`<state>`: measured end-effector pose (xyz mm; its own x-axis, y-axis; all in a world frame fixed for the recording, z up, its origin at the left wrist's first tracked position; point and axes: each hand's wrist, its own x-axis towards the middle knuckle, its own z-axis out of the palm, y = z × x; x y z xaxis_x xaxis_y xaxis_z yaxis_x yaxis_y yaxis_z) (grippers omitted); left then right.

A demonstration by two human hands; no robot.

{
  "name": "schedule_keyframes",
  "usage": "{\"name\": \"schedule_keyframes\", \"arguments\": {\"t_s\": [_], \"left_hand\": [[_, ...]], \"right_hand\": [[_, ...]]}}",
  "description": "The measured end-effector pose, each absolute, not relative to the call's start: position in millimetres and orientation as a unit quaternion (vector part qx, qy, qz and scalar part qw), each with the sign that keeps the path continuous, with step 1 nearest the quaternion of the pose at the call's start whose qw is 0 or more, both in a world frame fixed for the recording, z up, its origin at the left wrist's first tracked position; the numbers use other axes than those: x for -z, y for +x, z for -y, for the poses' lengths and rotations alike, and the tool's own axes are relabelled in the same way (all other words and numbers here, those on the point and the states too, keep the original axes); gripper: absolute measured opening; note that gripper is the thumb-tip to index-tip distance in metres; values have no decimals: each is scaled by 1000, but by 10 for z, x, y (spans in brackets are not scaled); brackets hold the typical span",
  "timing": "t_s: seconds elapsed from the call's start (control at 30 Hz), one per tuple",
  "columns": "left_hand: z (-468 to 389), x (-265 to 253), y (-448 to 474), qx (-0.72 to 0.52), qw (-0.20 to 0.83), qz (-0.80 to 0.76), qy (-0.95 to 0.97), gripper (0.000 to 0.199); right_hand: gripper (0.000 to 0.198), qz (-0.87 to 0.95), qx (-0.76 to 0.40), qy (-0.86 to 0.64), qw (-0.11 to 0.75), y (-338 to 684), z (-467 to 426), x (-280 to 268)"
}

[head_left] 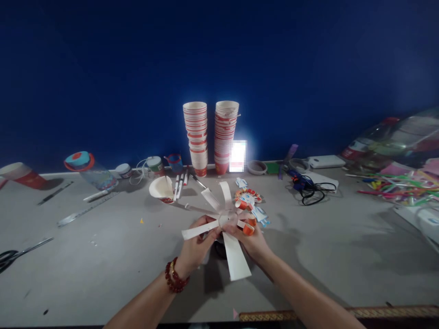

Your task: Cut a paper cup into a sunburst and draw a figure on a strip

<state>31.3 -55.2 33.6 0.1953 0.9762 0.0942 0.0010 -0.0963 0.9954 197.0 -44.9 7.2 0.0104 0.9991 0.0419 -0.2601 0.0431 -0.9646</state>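
Note:
Between my hands is a paper cup point(236, 256) cut into several strips that fan out from its round base. Some strips lie flat and show white, while those on the right are curled into rolls with their red-orange side out. My left hand point(198, 244) is closed on the cup near its base, thumb on a strip. My right hand point(253, 242) grips the other side, its fingers close to the curled strips. Just beyond lie paper cutouts of a cartoon figure point(247, 199), one with a curled red-and-white fringe around its head.
Two tall stacks of paper cups point(195, 137) stand against the blue wall. Markers point(179, 185), a cut cup point(161, 188), a bottle point(92, 171), a ruler point(85, 210) and scissors point(25, 253) lie left. A glue gun point(297, 178) with coiled cable and colourful sticks point(394, 189) are right.

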Motion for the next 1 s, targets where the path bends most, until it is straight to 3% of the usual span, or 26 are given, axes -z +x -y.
{"name": "schedule_keyframes", "arguments": {"t_s": [0.2, 0.53, 0.77, 1.0], "left_hand": [[550, -389, 295, -461, 479, -440, 604, 23], [559, -342, 350, -504, 529, -427, 533, 26], [594, -332, 334, -506, 465, -441, 578, 25], [561, -235, 356, -527, 442, -437, 580, 20]], "right_hand": [[34, 458, -539, -423, 566, 1982, 447, -106], [36, 460, -546, -430, 553, 1969, 457, -138], [29, 508, -471, -450, 563, 2006, 499, -195], [27, 532, -499, -435, 528, 1969, 467, -163]]}}
